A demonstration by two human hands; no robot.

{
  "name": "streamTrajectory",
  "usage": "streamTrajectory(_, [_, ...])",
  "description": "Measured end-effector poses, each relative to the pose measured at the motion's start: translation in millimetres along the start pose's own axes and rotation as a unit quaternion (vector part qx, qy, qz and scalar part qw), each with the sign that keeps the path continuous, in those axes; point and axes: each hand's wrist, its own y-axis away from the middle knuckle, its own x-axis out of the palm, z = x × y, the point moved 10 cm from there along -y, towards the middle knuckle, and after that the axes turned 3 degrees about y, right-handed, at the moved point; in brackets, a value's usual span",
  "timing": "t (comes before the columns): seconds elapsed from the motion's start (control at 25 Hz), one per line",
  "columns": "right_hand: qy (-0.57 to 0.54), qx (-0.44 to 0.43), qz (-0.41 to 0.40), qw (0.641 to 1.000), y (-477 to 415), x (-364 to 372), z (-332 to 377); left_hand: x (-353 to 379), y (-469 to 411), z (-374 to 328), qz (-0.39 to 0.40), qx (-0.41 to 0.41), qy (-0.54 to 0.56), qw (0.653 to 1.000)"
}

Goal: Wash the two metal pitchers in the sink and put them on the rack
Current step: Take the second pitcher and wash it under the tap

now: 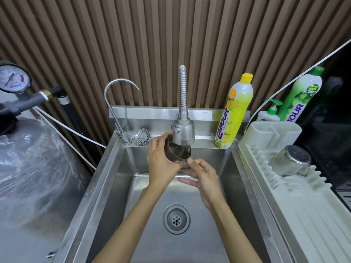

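Your left hand (161,160) grips the pitcher (178,152) under the tap (183,132); keep it tilted, rinsing fully. Right hand (202,176), just beside, seems open (fingertips possibly touching). Other pitcher (291,161) sits racked.

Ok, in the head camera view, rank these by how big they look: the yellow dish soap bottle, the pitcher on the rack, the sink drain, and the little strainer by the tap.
1. yellow dish soap bottle
2. pitcher on the rack
3. sink drain, close to the pitcher, so unsure
4. strainer
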Motion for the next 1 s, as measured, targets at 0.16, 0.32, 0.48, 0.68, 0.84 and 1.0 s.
streamTrajectory(0.16, [0.109,0.016,-0.065,0.992,7,-17,24,-2,11,18,-0.012,-0.093,-0.039,0.995])
streamTrajectory(0.32, [0.37,-0.062,-0.152,0.915,20,-34,69,30,24,48,0.063,-0.194,0.145,0.968])
streamTrajectory(0.48, [0.478,-0.152,-0.199,0.842,37,-29,90,62,23,53,0.143,-0.199,0.26,0.934])
streamTrajectory(0.68, [0.154,-0.105,-0.101,0.977,9,-27,45,40,-3,35,0.063,-0.11,0.23,0.965])
streamTrajectory(0.84, [-0.048,0.035,0.013,0.998,-1,2,-3,5,-5,6,0.001,-0.015,0.021,1.0])
streamTrajectory(1.0, [0.0,0.077,0.006,0.997,5,2,-4,-5,2,4,-0.003,-0.041,-0.115,0.992])
